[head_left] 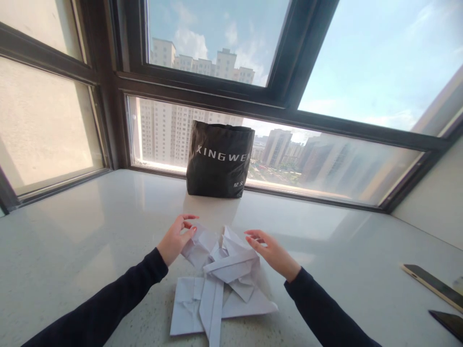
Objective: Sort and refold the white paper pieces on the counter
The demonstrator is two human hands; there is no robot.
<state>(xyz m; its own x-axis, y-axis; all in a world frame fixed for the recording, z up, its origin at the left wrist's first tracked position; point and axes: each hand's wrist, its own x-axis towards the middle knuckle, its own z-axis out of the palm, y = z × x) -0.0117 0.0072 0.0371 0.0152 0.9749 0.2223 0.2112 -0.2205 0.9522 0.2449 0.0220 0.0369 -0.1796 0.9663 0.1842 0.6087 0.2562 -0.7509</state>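
A loose heap of folded white paper pieces [235, 268] lies on the pale speckled surface in front of me. My left hand [177, 240] is at the heap's upper left, with its thumb at the edge of a creased paper piece [199, 246]. Its fingers are apart, and no firm grip on the paper shows. On the other side, my right hand [273, 253] hovers beside the heap's upper right, fingers loosely stretched and holding nothing. A squarish folded paper [186, 308] lies at the near left, partly overlapped by a long folded strip [213, 303].
A black bag [220, 166] with white lettering stands upright behind the paper, against the window [325, 164]. At the right edge lie a flat dark device with a light rim [436, 284] and another dark flat object [448, 324]. Dark window frames bound the pale countertop [90, 241].
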